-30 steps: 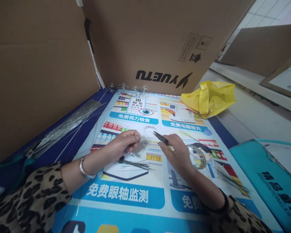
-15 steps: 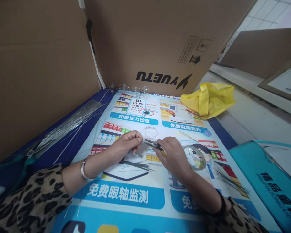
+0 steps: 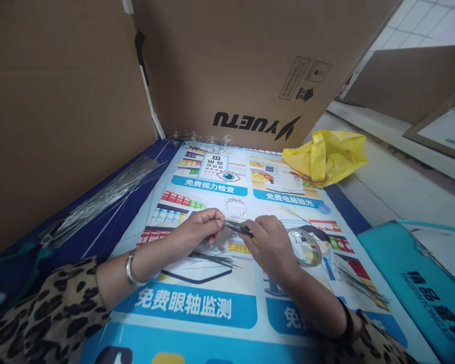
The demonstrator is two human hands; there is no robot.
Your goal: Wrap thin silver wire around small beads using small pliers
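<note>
One beaded wire loop [image 3: 213,247] is in work, hanging just below the fingertips of the left hand [image 3: 200,230]; that thumb and forefinger are pinched together on it, and part of the loop is hidden by the fingers. One pair of pliers [image 3: 243,229] is gripped in the right hand [image 3: 275,247], fingers closed around the handles, nose pointing at the left fingertips; whether the jaws are clamped on the wire cannot be told at this size. A second beaded loop [image 3: 235,200] lies flat just beyond the gap between both sets of fingers. Short dark wires [image 3: 216,259] lie near the left fingers, on the person's side. A clear round ring [image 3: 316,250] sits just right of the right fingers, with more thin wires [image 3: 360,283] farther right. All of these are on or above a printed poster [image 3: 197,333]. Well to the left of the left fingers is a bundle of silvery wires [image 3: 117,187]. Far beyond the fingers, small clear beaded pieces [image 3: 202,139] line the foot of a cardboard panel [image 3: 231,65]. A yellow bag [image 3: 324,156] lies beyond and right of the right fingers; a teal bag [image 3: 413,283] is well to their right.
</note>
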